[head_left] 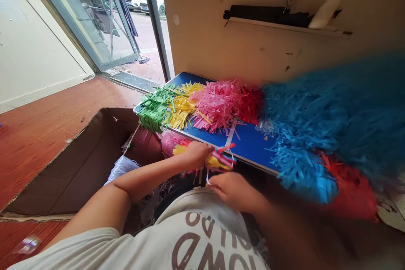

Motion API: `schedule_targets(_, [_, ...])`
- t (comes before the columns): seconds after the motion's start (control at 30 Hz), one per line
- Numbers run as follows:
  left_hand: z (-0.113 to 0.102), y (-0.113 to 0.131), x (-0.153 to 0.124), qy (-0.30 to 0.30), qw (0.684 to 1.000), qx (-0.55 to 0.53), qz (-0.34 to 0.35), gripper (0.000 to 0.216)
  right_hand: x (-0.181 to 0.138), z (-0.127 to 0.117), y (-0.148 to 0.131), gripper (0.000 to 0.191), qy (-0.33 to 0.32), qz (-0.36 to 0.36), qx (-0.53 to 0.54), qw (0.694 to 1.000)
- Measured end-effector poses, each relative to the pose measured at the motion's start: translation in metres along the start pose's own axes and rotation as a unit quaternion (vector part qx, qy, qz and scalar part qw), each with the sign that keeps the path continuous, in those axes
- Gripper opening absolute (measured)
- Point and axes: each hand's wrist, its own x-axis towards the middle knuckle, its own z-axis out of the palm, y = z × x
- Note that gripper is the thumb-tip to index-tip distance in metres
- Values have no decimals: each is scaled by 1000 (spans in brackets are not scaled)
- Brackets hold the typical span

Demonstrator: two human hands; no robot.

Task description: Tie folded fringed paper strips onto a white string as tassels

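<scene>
In the head view my left hand [198, 155] is closed around the middle of a small bundle of red, yellow and pink fringed strips [221, 161]. The strip ends stick out on both sides of my fist. Just to the right and nearer to me, my right hand [233, 190] pinches a thin white ribbon [208, 176] that runs up toward the bundle. Both hands are in front of my shirt, by the near edge of the blue table [253, 141]. My fingers partly hide the bundle's middle.
Green [156, 107], yellow [182, 112] and pink fringe piles [218, 103] lie on the table. A large blue fringe heap [316, 122] and red fringe [351, 185] are at right. An open cardboard box [69, 173] stands at left, beyond it a glass door [91, 12].
</scene>
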Motion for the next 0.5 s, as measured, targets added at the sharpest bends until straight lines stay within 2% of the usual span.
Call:
schedule_targets(0.07, [12, 13, -4, -71, 988, 86, 102, 10, 16, -24, 10, 22, -9, 21, -2, 1000])
schedule_targets(0.13, [17, 22, -6, -123, 956, 158, 214, 10, 33, -41, 42, 15, -87, 24, 148, 985])
schedule_targets(0.17, [16, 23, -7, -134, 942, 173, 254, 10, 40, -44, 60, 19, -88, 44, 224, 970])
schedule_targets(0.23, [9, 20, -4, -134, 938, 152, 281, 11, 49, -37, 88, 26, -53, 71, 281, 956])
schedule_targets(0.3, [1, 9, 0, -101, 965, 76, 228, 17, 52, -15, 98, 30, 13, 87, 285, 954])
schedule_targets(0.4, [-7, -6, 5, 12, 996, -68, 63, 26, 49, 31, 84, 37, 101, 99, 288, 947])
schedule_targets(0.5, [-4, -5, 2, 88, 994, -38, -60, 33, 46, 60, 58, 47, 180, 76, 318, 928])
